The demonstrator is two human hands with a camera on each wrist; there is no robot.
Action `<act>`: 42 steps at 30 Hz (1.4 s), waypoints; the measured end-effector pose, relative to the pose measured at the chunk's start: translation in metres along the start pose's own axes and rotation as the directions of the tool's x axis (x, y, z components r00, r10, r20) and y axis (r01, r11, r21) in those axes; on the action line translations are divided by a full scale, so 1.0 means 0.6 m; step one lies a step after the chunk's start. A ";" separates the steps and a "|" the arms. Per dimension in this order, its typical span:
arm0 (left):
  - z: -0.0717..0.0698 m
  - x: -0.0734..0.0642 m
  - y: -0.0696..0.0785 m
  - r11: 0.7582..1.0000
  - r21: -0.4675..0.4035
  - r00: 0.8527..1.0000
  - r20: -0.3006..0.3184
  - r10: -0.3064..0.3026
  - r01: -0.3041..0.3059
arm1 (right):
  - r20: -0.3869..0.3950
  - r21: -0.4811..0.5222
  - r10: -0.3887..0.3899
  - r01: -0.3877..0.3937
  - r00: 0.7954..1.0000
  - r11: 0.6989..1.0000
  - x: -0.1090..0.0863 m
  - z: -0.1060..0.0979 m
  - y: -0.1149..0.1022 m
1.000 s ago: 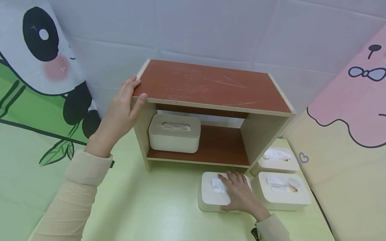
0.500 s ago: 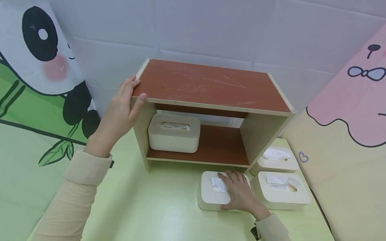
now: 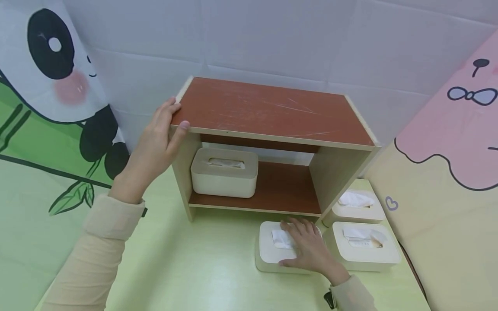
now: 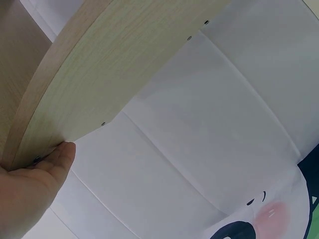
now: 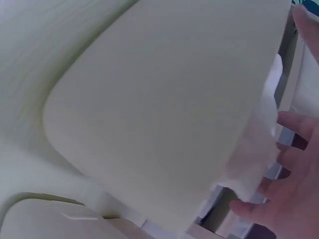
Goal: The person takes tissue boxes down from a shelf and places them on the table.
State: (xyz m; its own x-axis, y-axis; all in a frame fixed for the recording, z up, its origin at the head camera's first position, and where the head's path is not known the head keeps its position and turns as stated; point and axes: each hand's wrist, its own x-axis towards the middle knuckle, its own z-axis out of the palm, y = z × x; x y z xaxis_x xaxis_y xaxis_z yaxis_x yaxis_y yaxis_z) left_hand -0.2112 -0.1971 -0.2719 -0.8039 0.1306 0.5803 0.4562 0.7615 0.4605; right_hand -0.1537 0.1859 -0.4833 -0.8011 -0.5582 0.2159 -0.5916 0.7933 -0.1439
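In the head view, my left hand [image 3: 153,140] grips the top left front corner of a small wooden shelf [image 3: 272,112] with a red-brown top. The left wrist view shows those fingers [image 4: 59,160] along its pale side panel [image 4: 94,74]. My right hand [image 3: 309,250] spreads over a white tissue box [image 3: 268,255] on the table before the shelf's right end. In the right wrist view, the fingers [image 5: 296,122] stand apart over the lid, beside the tissue [image 5: 251,149] poking from the slot. Another tissue box [image 3: 225,181] sits at the left inside the shelf.
Two more tissue boxes stand right of the shelf, one in front [image 3: 365,255] and one behind [image 3: 358,207], with tissue in their slots. The pale green table [image 3: 202,272] has its right edge [image 3: 412,263] by a printed cloth wall.
My right thumb and fingers have lifted slightly off the tissue box and loosened. The box stays in place, and my left hand keeps its hold on the shelf corner.
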 end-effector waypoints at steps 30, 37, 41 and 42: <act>-0.002 -0.001 0.002 1.000 0.007 1.000 0.009 -0.011 0.011 | -0.162 -0.104 -0.194 0.179 0.968 0.978 0.136 -0.117 -0.028; -0.004 -0.002 0.002 0.999 0.035 1.000 0.004 0.001 -0.001 | -0.180 -0.117 -0.227 0.208 0.957 0.971 0.181 -0.128 -0.038; -0.004 -0.002 0.003 0.999 0.046 1.000 0.005 -0.001 0.001 | -0.171 -0.113 -0.227 0.210 0.959 0.971 0.206 -0.132 -0.041; -0.004 -0.002 0.003 0.999 0.047 1.000 0.005 0.000 0.000 | -0.169 -0.110 -0.227 0.210 0.959 0.971 0.212 -0.133 -0.042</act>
State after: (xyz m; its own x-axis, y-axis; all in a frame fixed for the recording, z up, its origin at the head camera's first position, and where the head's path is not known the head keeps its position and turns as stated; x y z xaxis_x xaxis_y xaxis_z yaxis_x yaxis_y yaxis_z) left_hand -0.2084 -0.1975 -0.2703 -0.8058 0.1333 0.5769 0.4374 0.7907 0.4283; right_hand -0.2335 0.1142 -0.3754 -0.6188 -0.6741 0.4032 -0.7330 0.6801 0.0120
